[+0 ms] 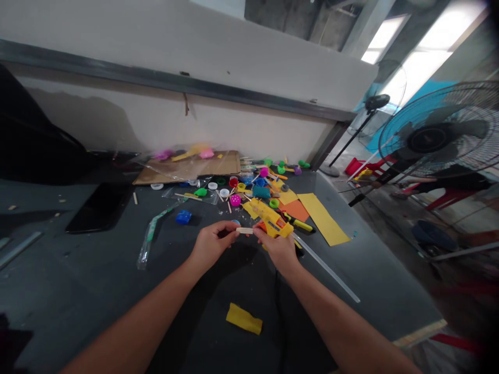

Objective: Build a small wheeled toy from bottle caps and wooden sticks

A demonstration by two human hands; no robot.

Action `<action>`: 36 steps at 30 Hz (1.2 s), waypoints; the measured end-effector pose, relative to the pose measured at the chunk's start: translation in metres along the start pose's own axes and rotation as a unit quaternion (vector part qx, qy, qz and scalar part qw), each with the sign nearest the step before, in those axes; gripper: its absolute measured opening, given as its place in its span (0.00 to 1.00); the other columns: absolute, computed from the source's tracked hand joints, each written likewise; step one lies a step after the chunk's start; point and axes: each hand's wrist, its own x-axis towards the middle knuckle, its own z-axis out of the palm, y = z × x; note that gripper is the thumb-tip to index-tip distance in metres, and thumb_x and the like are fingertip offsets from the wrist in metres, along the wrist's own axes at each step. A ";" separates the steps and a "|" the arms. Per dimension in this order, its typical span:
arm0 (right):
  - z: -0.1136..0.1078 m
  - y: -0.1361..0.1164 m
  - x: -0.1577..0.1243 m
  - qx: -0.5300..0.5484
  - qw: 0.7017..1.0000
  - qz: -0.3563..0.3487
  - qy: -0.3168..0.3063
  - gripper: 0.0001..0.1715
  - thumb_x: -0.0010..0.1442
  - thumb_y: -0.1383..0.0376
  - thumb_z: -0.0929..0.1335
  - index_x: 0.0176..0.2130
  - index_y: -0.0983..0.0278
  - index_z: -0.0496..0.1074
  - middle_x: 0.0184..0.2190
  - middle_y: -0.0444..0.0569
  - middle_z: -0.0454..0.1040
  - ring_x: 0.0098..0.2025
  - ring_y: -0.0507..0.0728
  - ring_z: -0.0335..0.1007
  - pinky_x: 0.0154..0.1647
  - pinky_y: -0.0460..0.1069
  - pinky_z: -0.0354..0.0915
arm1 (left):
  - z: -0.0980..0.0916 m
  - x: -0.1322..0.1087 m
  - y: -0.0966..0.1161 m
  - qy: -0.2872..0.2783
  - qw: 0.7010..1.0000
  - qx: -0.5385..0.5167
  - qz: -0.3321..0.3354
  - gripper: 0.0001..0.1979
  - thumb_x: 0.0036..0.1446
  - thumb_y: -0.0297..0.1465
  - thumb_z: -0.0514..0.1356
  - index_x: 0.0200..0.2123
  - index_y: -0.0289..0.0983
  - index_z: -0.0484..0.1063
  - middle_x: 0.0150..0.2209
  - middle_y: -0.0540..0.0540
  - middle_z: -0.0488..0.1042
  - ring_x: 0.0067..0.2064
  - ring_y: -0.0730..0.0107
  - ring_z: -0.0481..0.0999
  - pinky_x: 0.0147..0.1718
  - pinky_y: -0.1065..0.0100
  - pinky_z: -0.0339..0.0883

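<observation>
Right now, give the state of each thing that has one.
Left hand, pinching
Right hand, pinching
Short pale wooden piece, held at both ends
Yellow plastic glue gun, power unclear
Flat black phone, screen dark
Clear green-marked plastic wrapper, bent
Large black caged fan, motion unclear

On the table [390, 285], the phone [99, 208] lies left; the cardboard sheet [220, 169] lies behind, near the wall panel [249, 119]. The short stick [245, 230] spans between left hand [210, 244] and right hand [281, 252]. The glue gun [277, 225] sits just beyond the latter. The strip [244, 319] lies before both hands. The fan [427, 139] (off the table) stands beyond the right edge.
</observation>
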 end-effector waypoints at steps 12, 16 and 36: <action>-0.003 0.001 0.001 -0.050 0.997 0.003 -0.054 0.16 0.48 0.54 0.71 0.31 0.65 0.75 0.24 0.46 0.74 0.19 0.51 0.65 0.21 0.47 0.65 | -0.007 0.002 0.012 0.196 0.978 0.071 -0.001 0.13 0.49 0.35 0.62 0.37 0.36 0.76 0.29 0.50 0.76 0.24 0.74 0.70 0.24 0.73 0.64; -0.003 0.009 0.002 -0.092 0.993 0.005 -0.069 0.17 0.49 0.53 0.71 0.30 0.64 0.75 0.20 0.45 0.73 0.18 0.52 0.64 0.20 0.47 0.63 | -0.008 0.002 0.014 0.199 0.977 0.072 -0.001 0.12 0.49 0.35 0.62 0.37 0.36 0.76 0.29 0.50 0.76 0.25 0.74 0.71 0.24 0.73 0.65; -0.003 0.008 0.003 -0.143 0.987 -0.020 -0.064 0.14 0.51 0.54 0.70 0.32 0.61 0.77 0.19 0.44 0.73 0.22 0.56 0.68 0.24 0.49 0.64 | -0.008 0.003 0.012 0.201 0.977 0.067 0.002 0.13 0.49 0.36 0.62 0.38 0.36 0.76 0.29 0.50 0.76 0.25 0.73 0.72 0.26 0.72 0.66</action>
